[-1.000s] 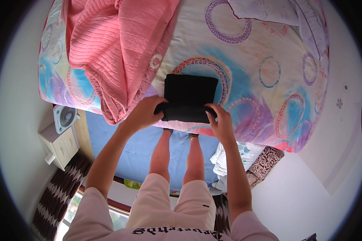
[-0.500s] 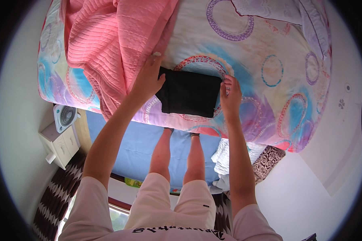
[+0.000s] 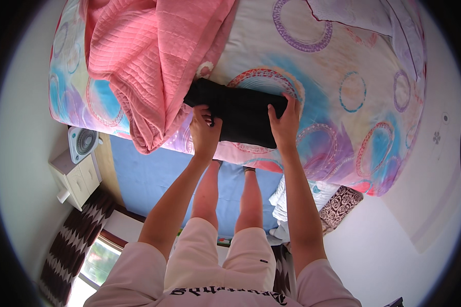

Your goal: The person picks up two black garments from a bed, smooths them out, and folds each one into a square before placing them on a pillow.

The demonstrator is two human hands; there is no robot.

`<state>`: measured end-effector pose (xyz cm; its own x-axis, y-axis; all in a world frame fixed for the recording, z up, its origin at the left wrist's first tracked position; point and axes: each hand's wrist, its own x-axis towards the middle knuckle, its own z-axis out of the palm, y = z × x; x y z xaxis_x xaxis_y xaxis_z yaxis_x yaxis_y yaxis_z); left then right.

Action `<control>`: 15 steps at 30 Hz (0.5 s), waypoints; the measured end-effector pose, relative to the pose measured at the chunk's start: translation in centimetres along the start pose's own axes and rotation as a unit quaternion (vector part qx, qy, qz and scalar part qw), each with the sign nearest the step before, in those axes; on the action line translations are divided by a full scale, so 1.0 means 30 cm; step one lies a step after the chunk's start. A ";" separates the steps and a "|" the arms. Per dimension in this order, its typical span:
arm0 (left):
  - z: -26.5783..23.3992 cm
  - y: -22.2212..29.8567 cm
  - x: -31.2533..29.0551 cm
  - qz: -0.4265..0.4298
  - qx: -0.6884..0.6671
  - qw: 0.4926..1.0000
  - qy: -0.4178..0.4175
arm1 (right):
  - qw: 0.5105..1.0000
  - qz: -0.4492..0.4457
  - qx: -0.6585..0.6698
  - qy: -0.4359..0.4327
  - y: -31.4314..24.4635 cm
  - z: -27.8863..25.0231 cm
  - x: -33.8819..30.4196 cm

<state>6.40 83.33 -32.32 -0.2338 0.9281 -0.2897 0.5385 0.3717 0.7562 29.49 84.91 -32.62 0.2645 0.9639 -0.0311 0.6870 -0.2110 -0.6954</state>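
Note:
A folded black garment (image 3: 245,116) lies near the front edge of the bed; its exact kind cannot be told. My left hand (image 3: 206,134) is closed at its near left side, fingers and thumb gathered on the fabric. Beyond that hand, a flap of the black cloth sticks out to the left toward the pink quilt. My right hand (image 3: 286,125) grips the right edge, the thumb lying on top and the fingertips around the far right corner.
A bunched pink quilt (image 3: 138,61) covers the bed's left part. The patterned bedsheet (image 3: 333,133) runs right to a pale pillow (image 3: 353,15). Below the bed, a blue mat (image 3: 153,174) lies under my legs. A fan (image 3: 83,143) sits on a white cabinet (image 3: 77,179) at left.
My left hand has come from the garment's far left corner down to its near left side. The left part of the cloth now reaches further left. My right hand has shifted slightly nearer and left.

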 end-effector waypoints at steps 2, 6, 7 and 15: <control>-0.002 0.006 -0.012 -0.041 -0.043 0.998 0.026 | 1.000 0.006 -0.016 0.001 0.001 -0.003 0.001; -0.002 -0.076 -0.116 0.018 0.049 0.995 0.080 | 0.992 -0.072 -0.104 0.007 -0.101 0.007 0.006; 0.008 -0.079 -0.142 0.015 0.045 0.995 0.083 | 0.991 -0.077 -0.106 0.005 -0.116 0.018 0.016; 0.063 -0.084 -0.224 -0.082 -0.025 0.987 0.138 | 0.932 -0.239 -0.131 -0.240 -0.216 0.173 0.177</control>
<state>8.14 76.19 -33.38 -0.5293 0.8121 -0.2455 0.4368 0.5089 0.7418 22.92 92.25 -32.00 -0.4040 0.9063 -0.1243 0.8072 0.2893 -0.5145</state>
